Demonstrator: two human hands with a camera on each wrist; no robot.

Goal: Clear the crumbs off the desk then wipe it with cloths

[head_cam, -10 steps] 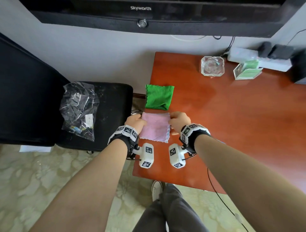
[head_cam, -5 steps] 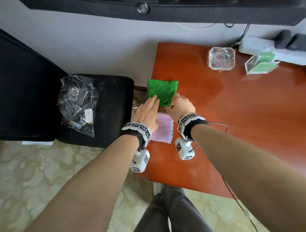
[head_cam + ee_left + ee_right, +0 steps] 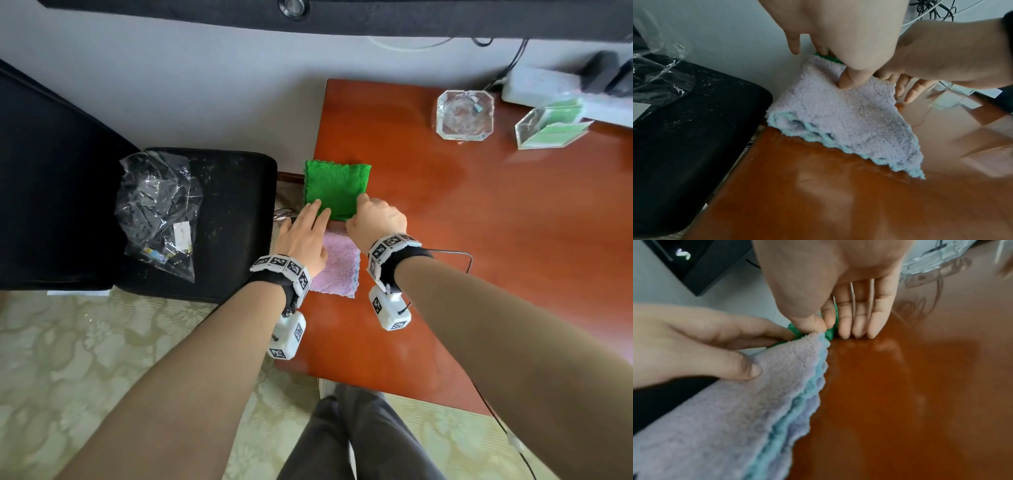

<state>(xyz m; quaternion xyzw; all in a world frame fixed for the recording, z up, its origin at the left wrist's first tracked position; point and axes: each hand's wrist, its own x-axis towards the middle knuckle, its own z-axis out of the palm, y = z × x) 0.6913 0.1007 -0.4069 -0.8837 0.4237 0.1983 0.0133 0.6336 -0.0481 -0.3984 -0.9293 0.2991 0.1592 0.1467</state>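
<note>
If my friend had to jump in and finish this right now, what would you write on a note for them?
Left hand: fingers straight, tips on the near edge of the green cloth, thumb on the pink cloth.
Right hand: thumb and forefinger pinch the green cloth's near right corner.
Both cloths lie folded at the left edge of the desk, green behind pink, touching.
Done: no crumbs show on the desk, and the cloths are folded.
Left: I cannot tell whether wiping is finished; the green cloth looks about to be lifted or straightened.
</note>
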